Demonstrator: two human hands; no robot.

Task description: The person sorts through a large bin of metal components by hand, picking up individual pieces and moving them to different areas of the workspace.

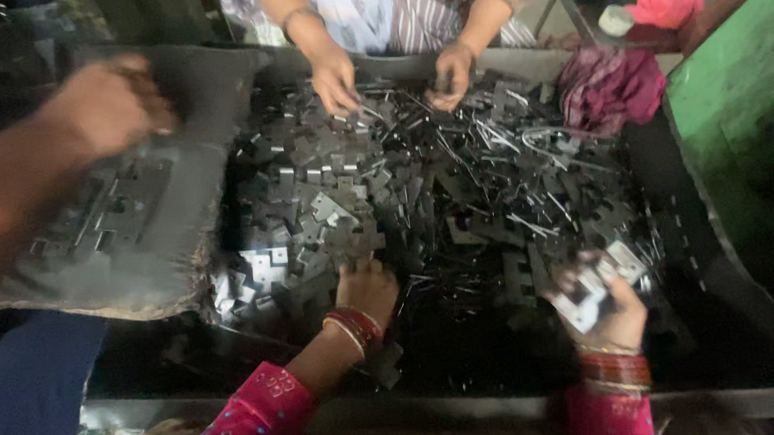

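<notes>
Metal plates [341, 216], small, flat and grey, lie heaped with thin wire pins [490, 138] in a wide dark tray [739, 311] that fills the middle of the view. The left hand [366, 287] rests palm down on the near edge of the heap, fingers spread loosely over the plates, gripping nothing that shows. The right hand [607, 307] is raised just above the tray's right side, fingers curled around a few shiny plates [592, 289], perhaps three or four; blur hides the count. Across the tray, another person's two hands [337, 80] pick among the pins. At left, a blurred arm tilts a grey sack [133, 217] over the heap.
</notes>
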